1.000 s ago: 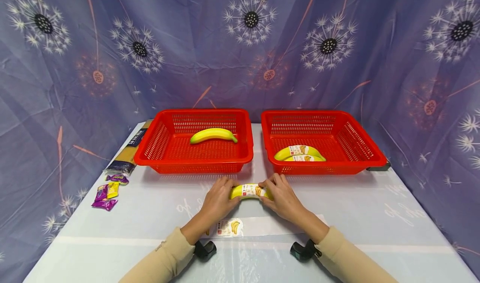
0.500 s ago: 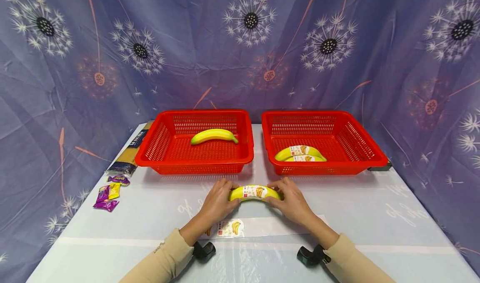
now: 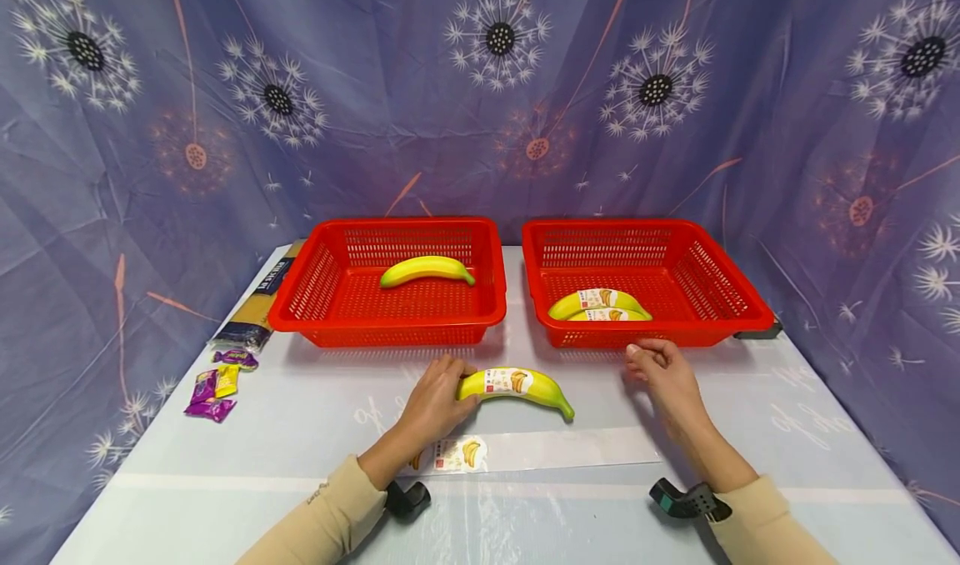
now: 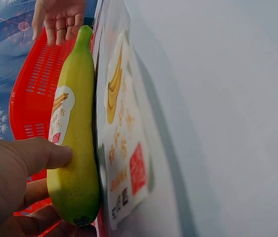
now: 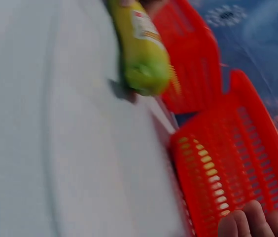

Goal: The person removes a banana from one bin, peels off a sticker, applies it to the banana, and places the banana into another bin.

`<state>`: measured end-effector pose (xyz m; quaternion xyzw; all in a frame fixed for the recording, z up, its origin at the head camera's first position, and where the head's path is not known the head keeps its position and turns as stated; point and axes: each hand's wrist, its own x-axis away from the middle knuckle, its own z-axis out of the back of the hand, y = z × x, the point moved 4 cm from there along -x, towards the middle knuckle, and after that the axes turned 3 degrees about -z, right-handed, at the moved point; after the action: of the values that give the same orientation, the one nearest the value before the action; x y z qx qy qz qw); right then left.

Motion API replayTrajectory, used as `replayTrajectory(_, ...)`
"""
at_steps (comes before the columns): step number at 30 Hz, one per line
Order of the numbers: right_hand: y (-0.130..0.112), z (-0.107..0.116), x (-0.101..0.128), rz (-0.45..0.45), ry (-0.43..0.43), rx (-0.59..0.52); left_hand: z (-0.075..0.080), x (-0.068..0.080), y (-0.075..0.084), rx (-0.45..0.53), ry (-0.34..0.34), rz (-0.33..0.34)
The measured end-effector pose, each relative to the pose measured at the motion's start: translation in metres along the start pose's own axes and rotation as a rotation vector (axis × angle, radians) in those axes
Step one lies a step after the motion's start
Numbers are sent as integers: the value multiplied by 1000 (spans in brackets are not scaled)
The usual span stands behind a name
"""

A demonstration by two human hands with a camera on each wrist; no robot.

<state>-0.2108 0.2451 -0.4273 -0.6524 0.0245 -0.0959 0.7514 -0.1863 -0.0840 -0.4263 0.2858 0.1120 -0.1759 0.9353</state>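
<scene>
A yellow banana [image 3: 542, 387] with a green tip lies on the table in the head view, a printed label [image 3: 498, 380] across its middle. My left hand [image 3: 438, 398] grips its left end; the left wrist view shows the thumb on one side and fingers partly behind the fruit. Away to the right, my right hand [image 3: 670, 386] is in front of the right basket, fingers loosely bent and holding nothing. A backing strip [image 3: 570, 450] lies in front of the banana, bearing a banana sticker [image 3: 460, 454] at its left. My left forearm partly hides another sticker there.
The left red basket [image 3: 405, 328] holds one unlabelled banana [image 3: 427, 270]. In the right red basket [image 3: 667, 332] lie two labelled bananas [image 3: 566, 307]. Several wrapped candies [image 3: 210, 408] and a brown-and-dark package [image 3: 255, 311] lie at the left edge. A patterned curtain [image 3: 420, 90] hangs behind.
My right hand has let go of the banana's right end and moved away to the right, uncovering its green tip. The left hand has kept its grip in nearly the same place.
</scene>
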Motion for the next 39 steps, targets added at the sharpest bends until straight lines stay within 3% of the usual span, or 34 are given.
replayTrajectory(5, -6, 14, -9, -23, 83, -354, -1, 1, 0, -1, -3, -3)
replayTrajectory(8, -10, 18, -13, -39, 128, -481, -1, 1, -1, 1, -8, -3)
replayTrajectory(11, -13, 21, -17, -46, 170, -556, -1, 1, -1, 4, -10, -5)
replayTrajectory(18, -14, 22, -22, -37, 179, -649, 1, -1, 1, -2, -9, -38)
replayTrajectory(23, -13, 22, -22, -31, 168, -662, 8, -8, 10, 70, -33, -39)
replayTrajectory(27, -12, 22, -22, -30, 176, -652, 21, -26, 31, 161, -19, -77)
replayTrajectory(31, -12, 22, -22, -26, 175, -653, 32, -54, 57, 210, 24, -139)
replayTrajectory(35, -12, 22, -22, -26, 174, -647, 33, -87, 80, 191, 33, -162)
replayTrajectory(39, -11, 23, -22, -33, 183, -622, 22, -119, 96, 120, -14, -141)
